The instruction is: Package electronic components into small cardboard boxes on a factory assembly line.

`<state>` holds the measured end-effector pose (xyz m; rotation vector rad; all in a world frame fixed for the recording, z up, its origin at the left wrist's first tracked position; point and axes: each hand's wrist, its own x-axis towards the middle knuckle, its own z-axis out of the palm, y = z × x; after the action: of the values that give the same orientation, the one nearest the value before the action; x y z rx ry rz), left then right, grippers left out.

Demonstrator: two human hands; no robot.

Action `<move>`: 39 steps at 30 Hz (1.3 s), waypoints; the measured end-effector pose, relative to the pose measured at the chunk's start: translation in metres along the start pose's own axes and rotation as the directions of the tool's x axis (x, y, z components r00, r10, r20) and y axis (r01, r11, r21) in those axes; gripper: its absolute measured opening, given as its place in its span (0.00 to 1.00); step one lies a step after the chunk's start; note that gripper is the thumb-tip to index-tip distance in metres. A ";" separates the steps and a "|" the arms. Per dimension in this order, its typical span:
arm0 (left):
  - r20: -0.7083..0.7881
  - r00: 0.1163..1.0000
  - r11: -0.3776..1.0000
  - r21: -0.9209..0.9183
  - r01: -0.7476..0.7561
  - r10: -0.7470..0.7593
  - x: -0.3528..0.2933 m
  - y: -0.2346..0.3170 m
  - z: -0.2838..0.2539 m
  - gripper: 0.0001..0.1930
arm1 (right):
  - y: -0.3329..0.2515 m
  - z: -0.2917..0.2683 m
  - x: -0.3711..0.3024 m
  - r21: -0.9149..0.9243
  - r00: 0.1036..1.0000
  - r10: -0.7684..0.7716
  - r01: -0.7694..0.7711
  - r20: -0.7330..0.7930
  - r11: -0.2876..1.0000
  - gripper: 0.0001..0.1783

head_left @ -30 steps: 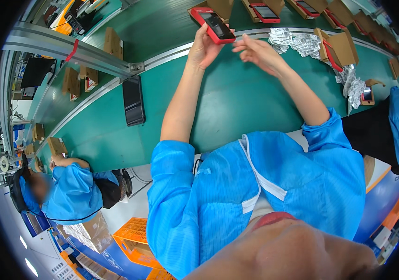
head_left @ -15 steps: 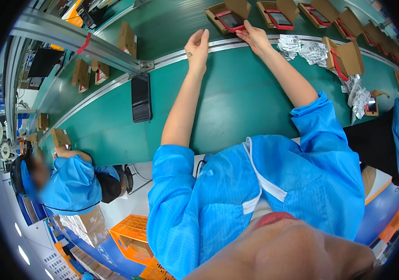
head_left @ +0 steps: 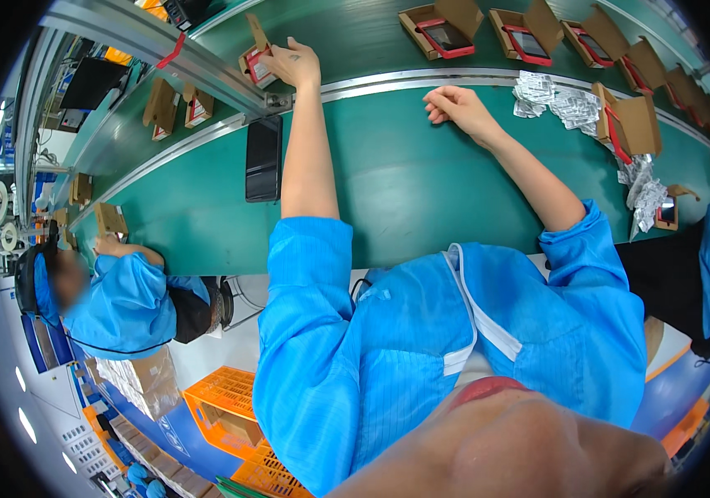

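Note:
My left hand [head_left: 295, 65] reaches over the rail at the upper left. Its fingertips are against the near right side of a small cardboard box [head_left: 257, 68] with its lid up; the thumb stretches apart from it. Over the green table [head_left: 388, 191], my right hand [head_left: 464, 112] is loosely closed with curled fingers, and nothing shows in it. A black phone-like device [head_left: 263, 158] lies flat left of my left forearm. Beyond the rail, an open box [head_left: 428, 48] holds a red-edged device with a dark screen [head_left: 448, 40].
More open boxes with red-edged devices [head_left: 526, 46] line up to the right. Crumpled silver packets [head_left: 575, 108] lie beside another open box [head_left: 639, 124]. A metal post [head_left: 214, 70] rises at the left. A co-worker [head_left: 126, 303] sits at left, near orange crates [head_left: 222, 398].
My left hand has moved left to the small box, which now sits at a different angle. My right hand has drawn back from the device in the open box and curled its fingers.

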<state>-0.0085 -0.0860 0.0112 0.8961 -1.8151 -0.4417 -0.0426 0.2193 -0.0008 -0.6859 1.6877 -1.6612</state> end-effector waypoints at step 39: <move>0.897 0.429 -0.280 -0.387 0.879 0.104 -0.057 0.053 -0.042 0.27 | -0.020 -0.027 0.140 -0.486 0.784 -0.451 0.222 -0.426 0.845 0.15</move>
<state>0.0212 -0.0044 0.0273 0.1808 -0.7693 -2.6990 -0.1543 0.1291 0.0050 -0.8262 2.4877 -1.8796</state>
